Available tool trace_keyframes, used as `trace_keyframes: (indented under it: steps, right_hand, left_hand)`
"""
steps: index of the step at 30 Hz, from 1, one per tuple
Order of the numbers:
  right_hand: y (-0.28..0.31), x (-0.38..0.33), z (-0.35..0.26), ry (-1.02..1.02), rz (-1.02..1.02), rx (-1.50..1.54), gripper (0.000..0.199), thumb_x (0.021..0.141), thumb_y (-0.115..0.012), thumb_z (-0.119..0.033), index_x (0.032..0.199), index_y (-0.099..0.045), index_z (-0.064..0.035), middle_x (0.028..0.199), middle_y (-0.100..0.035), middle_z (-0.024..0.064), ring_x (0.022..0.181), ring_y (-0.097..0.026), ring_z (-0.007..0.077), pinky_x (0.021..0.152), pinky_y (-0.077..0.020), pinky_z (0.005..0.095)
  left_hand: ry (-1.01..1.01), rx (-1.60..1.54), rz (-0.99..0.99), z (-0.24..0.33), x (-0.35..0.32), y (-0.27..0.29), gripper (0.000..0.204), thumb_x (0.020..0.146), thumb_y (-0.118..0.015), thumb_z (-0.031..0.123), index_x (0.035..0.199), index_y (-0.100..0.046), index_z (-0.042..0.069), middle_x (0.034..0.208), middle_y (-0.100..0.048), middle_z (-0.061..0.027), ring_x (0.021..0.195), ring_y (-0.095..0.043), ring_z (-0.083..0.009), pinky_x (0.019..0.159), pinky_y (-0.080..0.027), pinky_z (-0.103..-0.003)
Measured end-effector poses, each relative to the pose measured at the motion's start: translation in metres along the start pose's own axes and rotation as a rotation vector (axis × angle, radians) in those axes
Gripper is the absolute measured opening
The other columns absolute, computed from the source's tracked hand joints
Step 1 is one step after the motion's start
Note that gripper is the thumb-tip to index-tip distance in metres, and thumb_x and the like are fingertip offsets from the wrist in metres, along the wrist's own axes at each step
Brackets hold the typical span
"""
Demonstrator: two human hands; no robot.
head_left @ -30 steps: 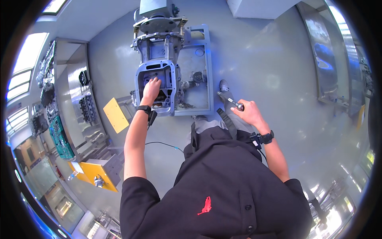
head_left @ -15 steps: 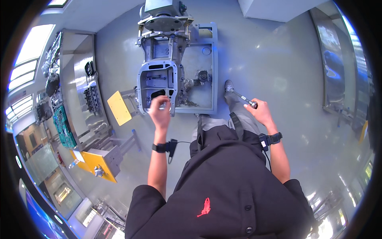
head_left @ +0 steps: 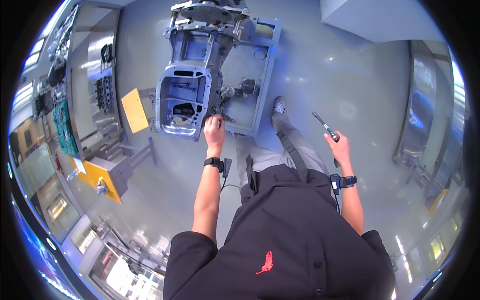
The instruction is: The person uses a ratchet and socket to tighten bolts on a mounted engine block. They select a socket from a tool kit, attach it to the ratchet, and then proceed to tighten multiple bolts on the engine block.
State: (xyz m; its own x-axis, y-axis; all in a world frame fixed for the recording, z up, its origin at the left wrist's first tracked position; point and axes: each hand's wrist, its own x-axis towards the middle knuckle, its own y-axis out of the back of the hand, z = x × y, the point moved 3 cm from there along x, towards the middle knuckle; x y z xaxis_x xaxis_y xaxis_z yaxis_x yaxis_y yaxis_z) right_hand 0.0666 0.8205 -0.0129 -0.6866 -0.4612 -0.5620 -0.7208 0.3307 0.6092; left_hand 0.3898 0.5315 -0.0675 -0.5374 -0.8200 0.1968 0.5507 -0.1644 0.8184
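Note:
An open grey metal engine housing (head_left: 161,102) with a flat bolt-holed rim hangs on a stand, its cavity facing up. My left hand (head_left: 214,136) is closed beside the housing's near right corner. A small dark bit shows at its fingertips, too small to name. Out to the right, away from the housing, my right hand (head_left: 341,149) is wrapped round a ratchet wrench (head_left: 326,126). Its slim extension points up and to the left, and part of the handle shows below the fingers.
Under the housing lies the stand's grey tray frame (head_left: 260,112), with metal parts in it. A yellow panel (head_left: 135,111) stands left of the housing. Benches with engine parts line the left side, including a green casting (head_left: 65,129). My shoe (head_left: 279,105) is close to the frame's right side.
My left hand has moved from over the housing's near edge to beside its right corner and closed. My right hand has shifted right with the ratchet wrench. The view has shifted and turned slightly.

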Motion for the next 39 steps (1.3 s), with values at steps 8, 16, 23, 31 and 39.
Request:
trace_keyframes:
  steps: [8,16,23,31,39]
  right_hand:
    - [0.013,0.02,0.006,0.069,-0.069,-0.074,0.031,0.076,-0.067,-0.025,0.072,-0.056,0.0027,0.052,-0.041,0.0013,0.049,-0.035,0.0106,0.046,-0.0312,0.0291]
    - [0.018,0.029,0.018,0.035,-0.074,0.001,0.033,0.077,-0.067,-0.026,0.069,-0.054,0.0026,0.051,-0.039,-0.0001,0.05,-0.035,0.0097,0.046,-0.031,0.0293]
    - [0.017,0.027,0.042,-0.008,-0.058,0.0,0.035,0.077,-0.067,-0.027,0.067,-0.052,0.0024,0.051,-0.038,0.0,0.05,-0.033,0.0097,0.045,-0.0306,0.0292]
    - [0.012,-0.005,0.078,-0.076,0.024,-0.077,0.038,0.076,-0.068,-0.029,0.065,-0.05,0.0024,0.051,-0.04,0.0024,0.051,-0.035,0.012,0.047,-0.0333,0.032]
    - [-0.014,-0.01,0.114,-0.099,0.047,-0.082,0.035,0.076,-0.067,-0.028,0.069,-0.054,0.0037,0.054,-0.047,0.0074,0.054,-0.039,0.0139,0.052,-0.0375,0.0325]
  left_hand:
    - [0.167,0.044,0.105,0.002,0.003,-0.001,0.01,0.073,-0.061,-0.001,0.08,-0.057,0.004,0.087,-0.064,-0.0078,0.081,-0.06,-0.0279,0.069,-0.048,-0.037]
    - [0.01,0.095,0.248,0.04,0.024,0.026,0.005,0.078,-0.058,0.002,0.082,-0.06,0.004,0.088,-0.066,-0.0101,0.081,-0.063,-0.0234,0.067,-0.05,-0.032]
    - [0.41,0.049,0.037,-0.037,0.096,0.057,0.02,0.08,-0.059,0.013,0.098,-0.056,0.003,0.087,-0.066,-0.0138,0.08,-0.063,-0.0317,0.069,-0.049,-0.038]
    - [0.91,0.209,-0.088,-0.08,0.129,0.018,0.056,0.066,-0.068,0.032,0.103,-0.051,-0.006,0.1,-0.06,-0.0273,0.101,-0.057,-0.0391,0.088,-0.044,-0.041]
    - [0.787,-0.611,0.403,-0.03,0.087,0.067,0.014,0.086,-0.051,0.009,0.092,-0.057,-0.001,0.078,-0.059,-0.0054,0.068,-0.057,-0.0087,0.062,-0.049,-0.023]
